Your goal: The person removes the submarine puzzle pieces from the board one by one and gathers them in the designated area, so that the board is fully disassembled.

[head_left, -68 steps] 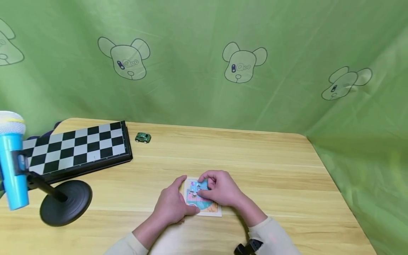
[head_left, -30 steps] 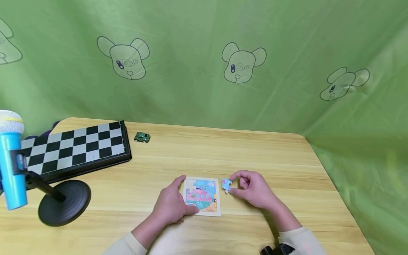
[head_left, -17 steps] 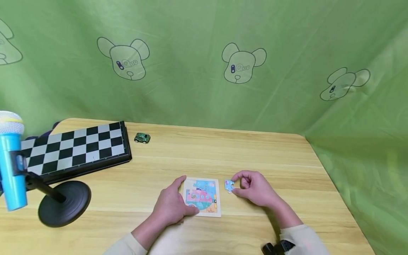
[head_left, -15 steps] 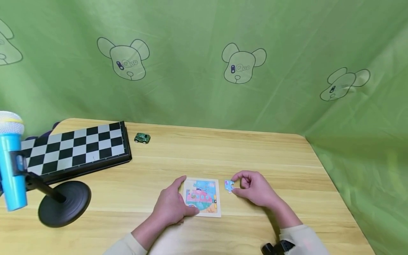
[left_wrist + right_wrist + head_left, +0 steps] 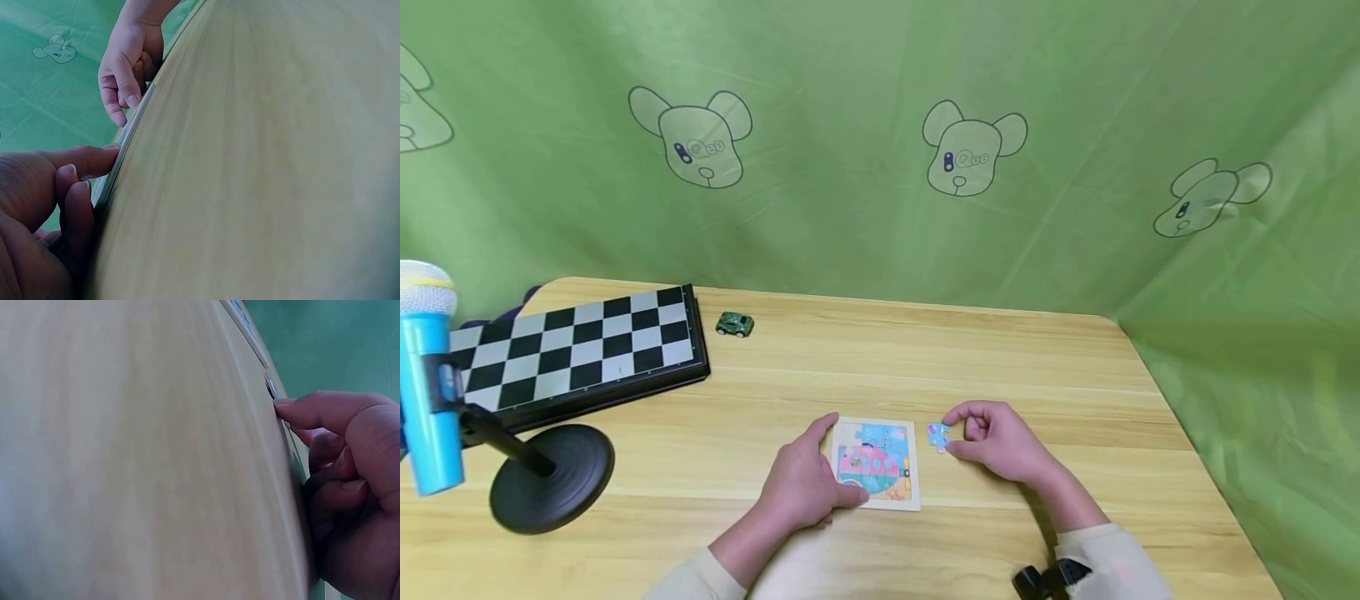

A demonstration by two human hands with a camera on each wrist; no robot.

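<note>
A small square puzzle board (image 5: 876,463) with a colourful picture lies on the wooden table (image 5: 925,358) near its front edge. My left hand (image 5: 829,460) holds the board's left side, thumb at the top corner and a finger at the bottom edge; in the left wrist view the left hand (image 5: 87,181) grips the board's rim (image 5: 128,140). My right hand (image 5: 950,432) pinches a blue puzzle piece (image 5: 937,436) just right of the board, low over the table. In the right wrist view the right hand (image 5: 294,419) touches the piece (image 5: 271,386).
A black-and-white chessboard (image 5: 580,346) lies at the back left, with a small green toy car (image 5: 734,323) beside it. A blue microphone (image 5: 426,375) on a black round stand (image 5: 550,477) is at the front left. Green cloth (image 5: 880,150) hangs behind and to the right.
My right hand took a blue piece from the board and carried it to the right of the board. Over the last half second it has barely moved. The left hand has stayed put.
</note>
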